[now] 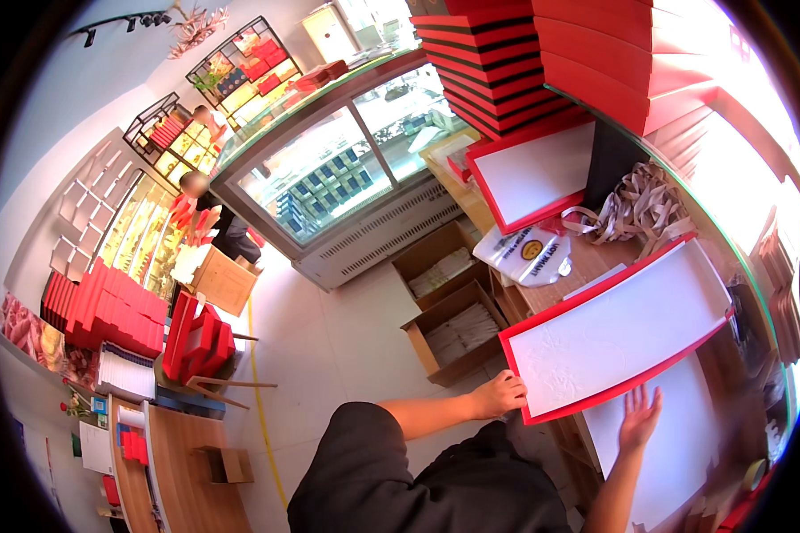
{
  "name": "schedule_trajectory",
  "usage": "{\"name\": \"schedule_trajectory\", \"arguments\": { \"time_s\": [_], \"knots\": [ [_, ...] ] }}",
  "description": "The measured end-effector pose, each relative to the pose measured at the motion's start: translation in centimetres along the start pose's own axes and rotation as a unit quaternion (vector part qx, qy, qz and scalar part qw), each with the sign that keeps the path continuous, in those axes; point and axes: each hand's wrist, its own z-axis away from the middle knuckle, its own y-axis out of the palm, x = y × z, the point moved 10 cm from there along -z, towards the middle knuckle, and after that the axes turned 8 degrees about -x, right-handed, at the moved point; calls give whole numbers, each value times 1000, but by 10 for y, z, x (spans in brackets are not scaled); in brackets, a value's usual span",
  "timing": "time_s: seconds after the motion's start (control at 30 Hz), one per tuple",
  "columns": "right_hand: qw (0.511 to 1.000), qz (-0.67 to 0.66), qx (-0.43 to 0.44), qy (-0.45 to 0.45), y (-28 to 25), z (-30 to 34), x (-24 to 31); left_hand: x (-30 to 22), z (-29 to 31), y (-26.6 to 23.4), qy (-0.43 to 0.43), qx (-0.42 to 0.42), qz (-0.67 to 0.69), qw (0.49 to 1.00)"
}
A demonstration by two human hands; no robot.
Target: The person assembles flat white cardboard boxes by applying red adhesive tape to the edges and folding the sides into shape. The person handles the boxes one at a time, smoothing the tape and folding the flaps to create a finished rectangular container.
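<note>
A shallow red box with a white, faintly embossed inner face is tilted in front of me at the right. My left hand is closed on its near left corner, fingers curled over the edge. My right hand is at the box's lower edge, fingers spread and palm showing; whether the fingertips touch the edge I cannot tell. Beneath it lies a white sheet or panel on the worktop. Behind the box are a heap of pale ribbon handles and a white plastic bag.
Tall stacks of red boxes stand beyond the worktop, beside another white-lined red box. Open cardboard cartons sit on the floor. A glass display case stands ahead. A person is at far left, near piled red boxes.
</note>
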Motion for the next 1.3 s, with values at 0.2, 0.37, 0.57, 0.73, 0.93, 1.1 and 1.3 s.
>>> {"name": "schedule_trajectory", "arguments": {
  "time_s": [0.2, 0.37, 0.57, 0.73, 0.93, 1.1, 1.3],
  "knots": [
    [982, 170, 68, 35, -3, -79, 33, -4, 8, 10, 25, 21, 8, 999],
    [980, 177, 70, 50, 56, -38, 32, -10, 22, 8, 32, 51, 9, 998],
    [980, 175, 85, -44, 95, 0, 51, 10, 21, -6, 5, 32, 74, 997],
    [990, 73, 69, -101, 24, 103, 45, 66, -3, -38, 22, -18, -48, 998],
    [979, 97, -79, 161, -43, 168, -56, 140, -158, -124, -117, -244, -227, 936],
    [784, 541, 304, 8, 68, 218, -24, 170, -131, -55, -336, -207, 143, 908],
    [609, 645, -269, -376, -111, 108, 211, -14, -21, 129, -437, 315, 442, 717]
  ]
}}
